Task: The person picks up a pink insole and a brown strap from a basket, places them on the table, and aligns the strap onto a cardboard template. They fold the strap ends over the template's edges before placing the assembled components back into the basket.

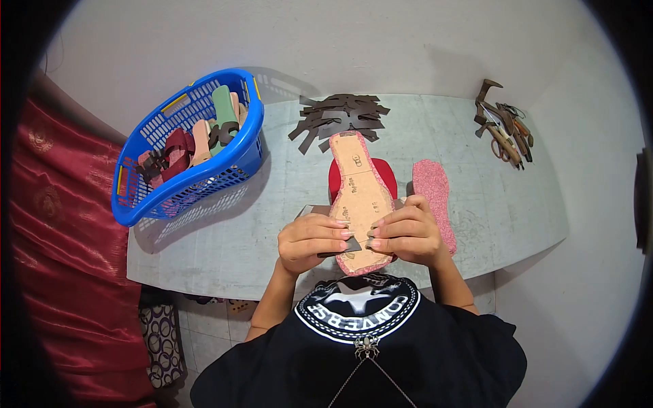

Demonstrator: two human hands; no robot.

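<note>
A shoe sole (360, 194) lies underside up, its tan face bordered by pink glitter material, over a red object (386, 178) on the table. My left hand (315, 241) is closed on a dark strap (340, 250) whose end lies on the lower left part of the sole. On the right edge of the sole, my right hand (410, 231) has its fingers pressed together; what they grip there is too small to name. A second pink glitter sole (432, 197) lies to the right, beside my right hand.
Dark cut straps (343, 117) are piled behind the sole. A blue basket (253, 126) with sandals (178, 151) stands at the left. A hammer (484, 102), scissors (503, 146) and other tools lie back right. A red curtain (68, 258) hangs far left.
</note>
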